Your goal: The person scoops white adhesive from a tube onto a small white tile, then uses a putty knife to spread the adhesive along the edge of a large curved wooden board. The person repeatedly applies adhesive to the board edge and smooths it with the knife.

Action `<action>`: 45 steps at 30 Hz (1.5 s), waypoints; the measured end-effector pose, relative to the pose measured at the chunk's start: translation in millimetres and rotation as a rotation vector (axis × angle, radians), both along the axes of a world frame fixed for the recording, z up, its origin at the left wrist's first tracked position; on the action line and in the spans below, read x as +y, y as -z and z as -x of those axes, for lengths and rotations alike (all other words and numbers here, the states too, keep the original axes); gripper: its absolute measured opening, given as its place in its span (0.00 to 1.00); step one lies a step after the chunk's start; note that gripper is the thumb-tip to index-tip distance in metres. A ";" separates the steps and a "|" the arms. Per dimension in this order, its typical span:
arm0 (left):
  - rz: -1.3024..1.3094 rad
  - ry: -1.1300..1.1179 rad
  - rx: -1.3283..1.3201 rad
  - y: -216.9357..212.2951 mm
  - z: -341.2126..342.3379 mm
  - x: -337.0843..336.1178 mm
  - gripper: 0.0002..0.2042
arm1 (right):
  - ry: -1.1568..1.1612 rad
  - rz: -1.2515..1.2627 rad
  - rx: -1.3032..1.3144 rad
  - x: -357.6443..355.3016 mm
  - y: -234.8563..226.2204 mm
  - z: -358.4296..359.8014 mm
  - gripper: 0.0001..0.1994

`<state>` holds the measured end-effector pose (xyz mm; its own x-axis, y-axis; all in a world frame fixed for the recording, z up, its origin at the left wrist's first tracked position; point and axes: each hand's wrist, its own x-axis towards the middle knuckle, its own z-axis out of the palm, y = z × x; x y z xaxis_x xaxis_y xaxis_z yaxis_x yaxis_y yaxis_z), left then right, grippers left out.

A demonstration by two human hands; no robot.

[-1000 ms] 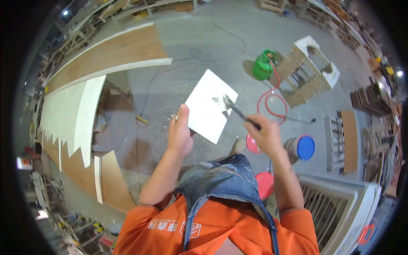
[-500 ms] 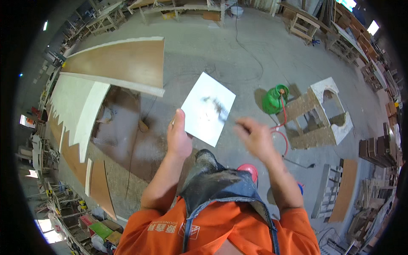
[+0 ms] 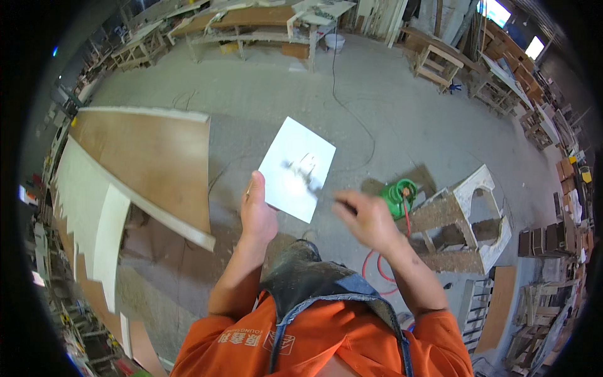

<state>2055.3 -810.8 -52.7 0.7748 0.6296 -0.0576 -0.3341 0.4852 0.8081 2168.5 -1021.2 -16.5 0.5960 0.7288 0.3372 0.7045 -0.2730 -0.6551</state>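
Observation:
My left hand [image 3: 256,210] grips a white rectangular board [image 3: 279,151] by its lower left edge, thumb on the front face, and holds it tilted before me. A greyish smear of wet-looking material [image 3: 304,164] lies on the board's middle. My right hand [image 3: 367,220] is at the board's right side, fingers curled. From it a motion-blurred, scraper-like tool [image 3: 312,184] reaches over the board's face. Its exact kind is too smeared to tell.
A green gas cylinder [image 3: 398,196] with a red hose [image 3: 379,269] stands at right, beside a rough frame with cut-outs [image 3: 470,204]. Large brown and white panels [image 3: 157,151] lie at left. A workbench [image 3: 251,22] stands at the far side, with a cable [image 3: 352,107] across the floor.
My view has shifted, so more of the far workbench shows. The board has moved slightly left and down in view. My right hand and its tool have moved over the board's face.

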 end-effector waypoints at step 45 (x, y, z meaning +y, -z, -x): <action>0.106 -0.919 0.089 16.4 -420.9 505.5 0.27 | -0.904 0.156 0.177 665.2 21.6 -573.8 0.14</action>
